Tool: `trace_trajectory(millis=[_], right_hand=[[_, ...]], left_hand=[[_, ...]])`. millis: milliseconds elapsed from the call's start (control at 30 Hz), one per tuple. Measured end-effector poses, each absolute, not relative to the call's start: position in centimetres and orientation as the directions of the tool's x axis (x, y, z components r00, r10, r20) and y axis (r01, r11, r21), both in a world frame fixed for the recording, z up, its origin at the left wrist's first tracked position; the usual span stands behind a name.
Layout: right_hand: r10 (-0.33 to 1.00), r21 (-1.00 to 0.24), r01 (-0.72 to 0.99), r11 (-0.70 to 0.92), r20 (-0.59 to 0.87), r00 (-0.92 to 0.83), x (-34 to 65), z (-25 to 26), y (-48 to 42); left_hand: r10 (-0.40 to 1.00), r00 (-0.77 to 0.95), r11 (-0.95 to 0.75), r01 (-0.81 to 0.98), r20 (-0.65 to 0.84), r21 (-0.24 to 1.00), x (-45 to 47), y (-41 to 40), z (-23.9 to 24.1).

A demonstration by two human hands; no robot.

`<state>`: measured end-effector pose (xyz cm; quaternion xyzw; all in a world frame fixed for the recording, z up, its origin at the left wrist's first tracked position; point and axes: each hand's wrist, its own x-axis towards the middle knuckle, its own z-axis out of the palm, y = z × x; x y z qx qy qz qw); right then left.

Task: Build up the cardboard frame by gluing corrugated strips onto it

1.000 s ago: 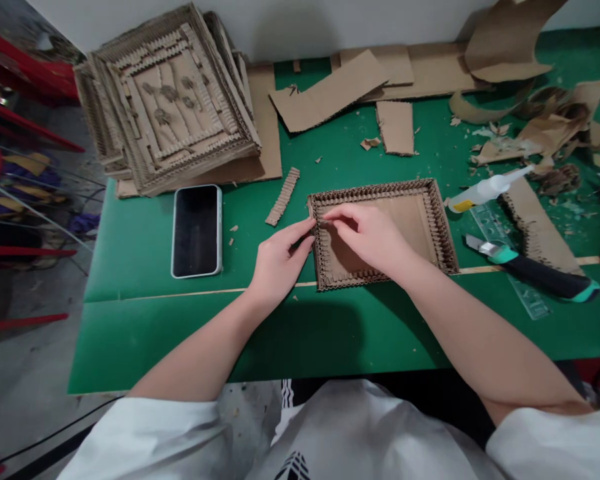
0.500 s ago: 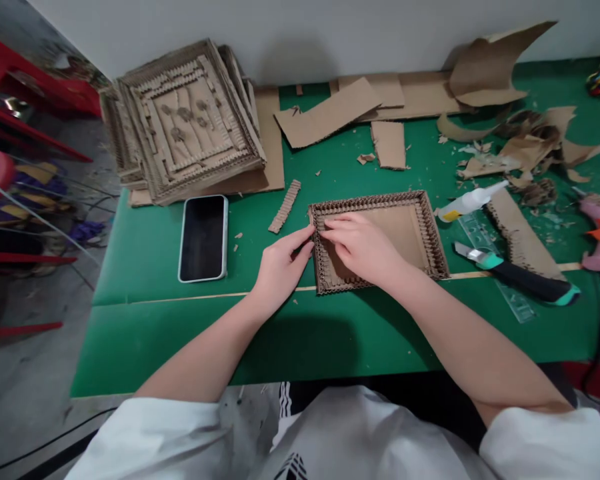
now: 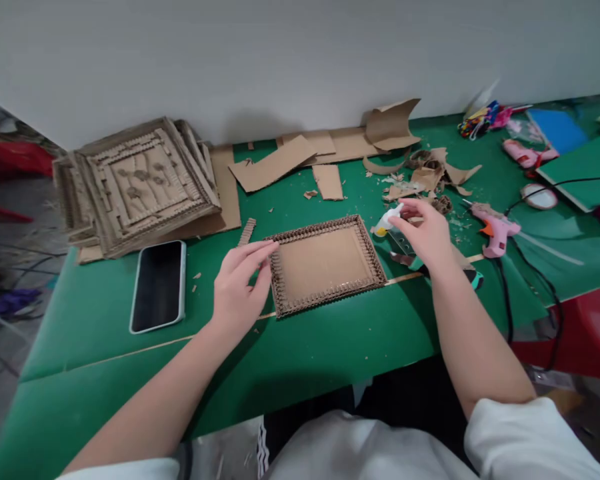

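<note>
A shallow rectangular cardboard frame [image 3: 325,263] with corrugated strips round its rim lies on the green table in front of me. My left hand [image 3: 243,283] is at its upper left corner, the fingertips on the rim and the thumb against the outer side. To the right of the frame, my right hand [image 3: 425,233] has its thumb and fingers closed round the white nozzle end of a small glue bottle [image 3: 383,225]. Partly hidden below that hand lies a utility knife [image 3: 475,277] with a black and teal handle. A short corrugated strip [image 3: 247,232] lies behind my left hand.
A phone [image 3: 159,287] lies at left, before a stack of decorated cardboard panels [image 3: 145,180]. Cardboard pieces [image 3: 275,163] and torn scraps [image 3: 427,170] are spread along the back. A pink glue gun [image 3: 497,230] with a black cord rests at right, near a red stool [image 3: 595,320].
My right hand has left the inside of the frame and moved right to the glue bottle, taking hold of it. My left hand stays at the frame's left edge. The view has turned right.
</note>
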<state>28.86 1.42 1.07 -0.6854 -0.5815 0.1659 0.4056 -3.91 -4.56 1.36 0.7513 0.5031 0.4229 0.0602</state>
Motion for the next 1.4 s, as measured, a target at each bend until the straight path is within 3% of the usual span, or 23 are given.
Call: trace_trajectory(millis=[200,400,467,600,1067,1400], right_hand=[[0.922,-0.718,0.69,0.091,0.323,0.214,27.8,2.6,0.6],[0.858,-0.724,0.518,0.456,0.512,-0.041,25.3,7.1,-3.8],[0.842,-0.733,0.45,0.51,0.533,-0.087,24.7,7.6,-4.7],[0.836,-0.742,0.403,0.536,0.533,-0.129,24.5,7.4,-5.1],[0.809,-0.722,0.365,0.588,0.532,-0.25,24.4,7.2,-5.3],[0.872,-0.756,0.434,0.489,0.436,-0.223,24.0,5.1,-4.4]], left_hand=[[0.757,0.274,-0.607,0.63,0.593,0.485,1.4,-2.9,4.9],[0.718,0.455,-0.695,0.522,0.527,0.495,5.4,-2.7,5.1],[0.71,0.474,-0.705,0.479,0.522,0.524,5.9,-2.8,4.9],[0.714,0.476,-0.698,0.432,0.513,0.571,6.2,-3.1,4.8],[0.685,0.423,-0.728,0.431,0.593,0.533,6.0,-2.8,3.9],[0.705,0.382,-0.708,0.416,0.597,0.57,6.4,-2.9,3.3]])
